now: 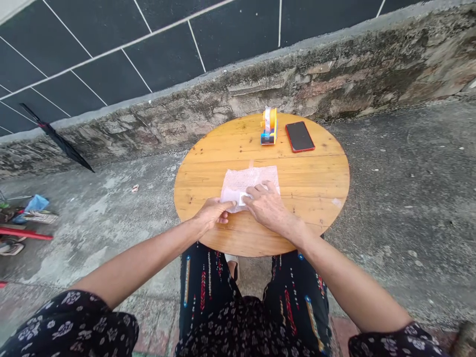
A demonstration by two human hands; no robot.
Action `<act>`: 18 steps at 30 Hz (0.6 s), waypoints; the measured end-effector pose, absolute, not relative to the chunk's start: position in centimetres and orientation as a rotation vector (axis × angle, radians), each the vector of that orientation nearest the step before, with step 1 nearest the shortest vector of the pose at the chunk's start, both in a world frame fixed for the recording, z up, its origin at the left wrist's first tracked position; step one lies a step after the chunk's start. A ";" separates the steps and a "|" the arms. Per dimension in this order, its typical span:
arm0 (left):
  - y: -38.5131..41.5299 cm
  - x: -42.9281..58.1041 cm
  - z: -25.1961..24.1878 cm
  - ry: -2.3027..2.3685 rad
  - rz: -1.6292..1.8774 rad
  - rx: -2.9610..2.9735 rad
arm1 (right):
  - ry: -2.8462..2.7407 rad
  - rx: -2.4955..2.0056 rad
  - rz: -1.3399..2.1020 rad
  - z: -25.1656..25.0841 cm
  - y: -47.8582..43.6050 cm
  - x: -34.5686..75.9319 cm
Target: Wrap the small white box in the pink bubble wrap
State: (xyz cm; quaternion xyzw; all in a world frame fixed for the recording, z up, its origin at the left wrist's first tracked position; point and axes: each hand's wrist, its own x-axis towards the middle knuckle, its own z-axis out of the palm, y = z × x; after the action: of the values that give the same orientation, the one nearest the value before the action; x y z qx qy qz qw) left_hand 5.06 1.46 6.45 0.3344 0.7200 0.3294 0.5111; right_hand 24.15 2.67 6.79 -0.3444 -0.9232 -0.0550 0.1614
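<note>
A pinkish sheet of bubble wrap [238, 178] lies on the round wooden table [201, 158], close to its front edge. Its near left corner is pinched between the thumb and fingers of my left hand [213, 212]. A small white square piece [242, 199] shows on the wrap between my two hands; its kind I cannot make out. My right hand [267, 201] grips the wrap's near right part, thumb at the white piece and fingers bent over the sheet. A strip of tape [251, 163] sticks out past the wrap's far edge.
A yellow and blue tape dispenser [269, 126] stands at the table's back, with a red-cased phone [299, 136] to its right. A folded black umbrella [63, 141] leans against the wall at left. Assorted items, including a blue bag [36, 203], lie on the ground far left.
</note>
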 end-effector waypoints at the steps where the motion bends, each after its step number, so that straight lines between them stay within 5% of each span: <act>1: 1.5 5.2 6.4 1.750 0.797 0.815 | -2.637 -0.987 -0.157 6.8 2.7 24.1; 18: 1.5 7.4 7.0 1.613 0.957 0.957 | -2.675 -0.980 -0.166 7.6 2.5 24.0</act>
State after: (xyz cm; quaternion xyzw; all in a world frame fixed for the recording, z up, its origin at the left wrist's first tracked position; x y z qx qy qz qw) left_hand 7.35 1.52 7.00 0.3950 0.6655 0.3950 0.4950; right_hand 23.99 2.50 7.63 -0.3398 -0.9277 -0.0575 0.1437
